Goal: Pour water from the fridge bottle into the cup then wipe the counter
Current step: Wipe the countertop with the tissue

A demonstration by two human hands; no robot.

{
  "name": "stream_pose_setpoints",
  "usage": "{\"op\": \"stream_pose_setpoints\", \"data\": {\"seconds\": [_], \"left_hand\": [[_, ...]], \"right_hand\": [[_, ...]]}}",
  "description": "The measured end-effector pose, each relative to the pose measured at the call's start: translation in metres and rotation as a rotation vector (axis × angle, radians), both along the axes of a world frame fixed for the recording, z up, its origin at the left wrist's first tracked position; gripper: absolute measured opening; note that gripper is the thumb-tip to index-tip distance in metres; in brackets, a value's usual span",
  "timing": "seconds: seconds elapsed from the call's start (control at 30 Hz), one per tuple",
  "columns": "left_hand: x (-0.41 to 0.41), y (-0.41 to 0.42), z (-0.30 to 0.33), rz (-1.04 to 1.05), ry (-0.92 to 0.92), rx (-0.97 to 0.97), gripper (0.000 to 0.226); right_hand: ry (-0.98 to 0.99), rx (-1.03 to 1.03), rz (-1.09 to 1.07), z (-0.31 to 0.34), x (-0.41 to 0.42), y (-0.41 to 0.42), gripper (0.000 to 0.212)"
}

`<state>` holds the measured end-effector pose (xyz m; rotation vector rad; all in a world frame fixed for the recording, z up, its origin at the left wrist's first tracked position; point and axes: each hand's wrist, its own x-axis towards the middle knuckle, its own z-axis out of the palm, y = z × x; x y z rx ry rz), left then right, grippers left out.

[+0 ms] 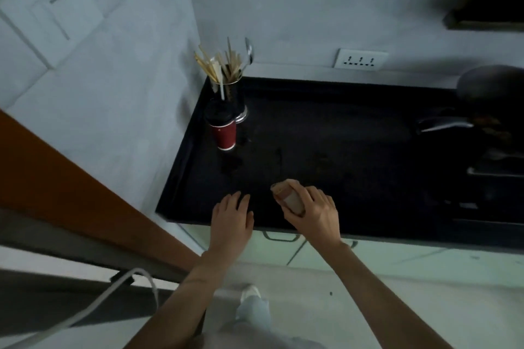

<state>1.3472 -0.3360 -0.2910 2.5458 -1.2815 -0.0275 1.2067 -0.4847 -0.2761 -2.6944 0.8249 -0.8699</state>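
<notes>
Left hand [231, 214] flat (fingers straight); right hand [313, 211] gripping.

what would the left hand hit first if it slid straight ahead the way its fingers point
Probably the red cup: the left hand points up the bare black counter towards it, though it might pass just right of it.

Utensil holder [231, 93], wall socket [360, 59], pan [490, 85]

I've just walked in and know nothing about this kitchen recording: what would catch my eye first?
Probably the two bare hands at the near edge of the black counter: the right hand grips a small brownish object, while the left hand lies flat beside it. Next, the red paper cup stands at the counter's left, in front of a utensil holder.
</notes>
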Motion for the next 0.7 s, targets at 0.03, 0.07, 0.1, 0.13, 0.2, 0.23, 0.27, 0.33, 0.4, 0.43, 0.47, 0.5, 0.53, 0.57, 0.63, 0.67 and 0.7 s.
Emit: {"op": "stream_pose_setpoints", "data": {"seconds": [0.03,0.07,0.1,0.13,0.2,0.23,0.27,0.33,0.4,0.43,0.47,0.5,0.53,0.57,0.63,0.67,0.7], "left_hand": [[-0.014,-0.005,0.003,-0.032,-0.001,-0.009,0.041],[-0.029,-0.01,0.005,-0.065,-0.004,-0.014,0.04],[-0.045,-0.015,0.007,-0.101,-0.009,-0.014,0.04],[-0.063,-0.02,0.008,-0.141,-0.014,-0.007,0.04],[-0.098,-0.03,0.009,-0.231,-0.011,-0.003,0.04],[-0.116,-0.036,0.009,-0.273,-0.011,-0.005,0.041],[-0.134,-0.042,0.009,-0.316,-0.01,-0.002,0.042],[-0.172,-0.053,0.009,-0.403,-0.004,0.001,0.043],[-0.207,-0.063,0.01,-0.475,0.013,0.005,0.042],[-0.224,-0.068,0.009,-0.517,0.017,0.008,0.041],[-0.24,-0.073,0.008,-0.565,0.019,0.008,0.041],[-0.256,-0.079,0.007,-0.618,0.021,0.009,0.04],[-0.273,-0.085,0.006,-0.67,0.023,0.013,0.04],[-0.289,-0.091,0.006,-0.72,0.025,0.02,0.04],[-0.32,-0.105,0.007,-0.822,0.022,0.027,0.04],[-0.336,-0.114,0.007,-0.872,0.017,0.021,0.039],[-0.352,-0.123,0.008,-0.922,0.012,0.02,0.037]], "right_hand": [[-0.003,0.012,-0.046,0.004,-0.022,-0.002,0.047],[-0.004,0.023,-0.091,0.008,-0.044,-0.003,0.046],[-0.001,0.031,-0.133,0.01,-0.067,-0.004,0.045],[0.008,0.035,-0.169,0.012,-0.091,-0.004,0.044],[0.035,0.035,-0.241,0.014,-0.137,-0.001,0.043],[0.053,0.034,-0.286,0.015,-0.16,0.0,0.044],[0.07,0.036,-0.337,0.015,-0.182,0.002,0.044],[0.101,0.041,-0.445,0.013,-0.225,0.008,0.044],[0.125,0.047,-0.526,0.009,-0.266,0.015,0.045],[0.136,0.059,-0.558,0.008,-0.287,0.018,0.046],[0.151,0.078,-0.59,0.006,-0.306,0.022,0.047],[0.168,0.096,-0.628,0.005,-0.326,0.025,0.049],[0.18,0.109,-0.673,0.005,-0.344,0.029,0.049],[0.182,0.11,-0.723,0.004,-0.362,0.032,0.049],[0.166,0.094,-0.835,0.003,-0.396,0.037,0.05],[0.159,0.084,-0.892,0.003,-0.412,0.039,0.05],[0.151,0.072,-0.948,0.003,-0.428,0.042,0.051]]}}
